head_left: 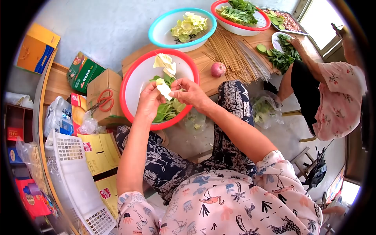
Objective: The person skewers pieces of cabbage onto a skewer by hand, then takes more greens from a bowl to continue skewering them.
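Note:
Over the red-rimmed basin (129, 88), my left hand (149, 100) pinches a pale cabbage piece (164, 89). My right hand (188, 93) has its fingers closed beside the same piece, on a thin skewer (178, 83) that is only partly visible. More pale leaf pieces (164, 62) show just beyond my hands, above the basin. Green leaves (168, 111) lie inside the basin under my hands. To the right, a red onion (218, 69) sits on the wooden table (201, 58) next to a spread of bamboo skewers (231, 58).
A blue-rimmed basin (154, 29) holds cabbage; another red-rimmed basin (244, 30) holds greens. At the right a person (338, 94) reaches toward leafy greens (284, 55). Red scissors (105, 101) lie against a cardboard box (111, 83) at left. A plastic bag (268, 109) is on the floor.

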`<state>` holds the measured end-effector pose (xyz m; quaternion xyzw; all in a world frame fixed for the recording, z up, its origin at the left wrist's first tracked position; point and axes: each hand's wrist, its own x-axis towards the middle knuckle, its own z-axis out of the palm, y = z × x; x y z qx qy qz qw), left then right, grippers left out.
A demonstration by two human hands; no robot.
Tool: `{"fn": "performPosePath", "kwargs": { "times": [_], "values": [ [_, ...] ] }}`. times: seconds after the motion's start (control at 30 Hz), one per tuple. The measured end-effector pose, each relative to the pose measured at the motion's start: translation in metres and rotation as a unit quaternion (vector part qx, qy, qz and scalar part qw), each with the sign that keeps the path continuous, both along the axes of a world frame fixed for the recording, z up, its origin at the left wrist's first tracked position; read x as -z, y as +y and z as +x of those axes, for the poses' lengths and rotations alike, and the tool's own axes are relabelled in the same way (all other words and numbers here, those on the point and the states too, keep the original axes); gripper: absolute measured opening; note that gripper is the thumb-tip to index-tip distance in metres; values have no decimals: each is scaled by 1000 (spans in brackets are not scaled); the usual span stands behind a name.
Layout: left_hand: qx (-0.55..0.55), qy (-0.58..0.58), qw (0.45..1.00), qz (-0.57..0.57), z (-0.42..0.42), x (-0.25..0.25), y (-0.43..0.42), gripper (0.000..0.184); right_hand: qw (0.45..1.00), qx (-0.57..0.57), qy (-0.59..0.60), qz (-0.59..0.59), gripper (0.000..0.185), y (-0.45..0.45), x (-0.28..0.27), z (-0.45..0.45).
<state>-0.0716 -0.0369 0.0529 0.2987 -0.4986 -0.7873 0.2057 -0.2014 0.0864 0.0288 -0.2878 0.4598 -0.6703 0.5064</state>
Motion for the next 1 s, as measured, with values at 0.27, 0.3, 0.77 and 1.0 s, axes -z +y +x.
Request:
{"fn": "performPosePath", "kwargs": {
  "times": [0.27,0.3,0.77,1.0],
  "values": [
    [-35,-60,996,-54,5,-4,13,8,999,-26,-18,18,30,-5,9,-1],
    [-25,-57,996,-63,7,-1,12,8,999,-22,-23,17,31,-6,8,-1],
    [-90,-105,988,-65,15,22,4,13,999,-12,2,30,37,-16,13,7],
    [-36,-38,999,14,17,18,12,24,999,25,1,37,24,-19,20,10]
  ]
}}
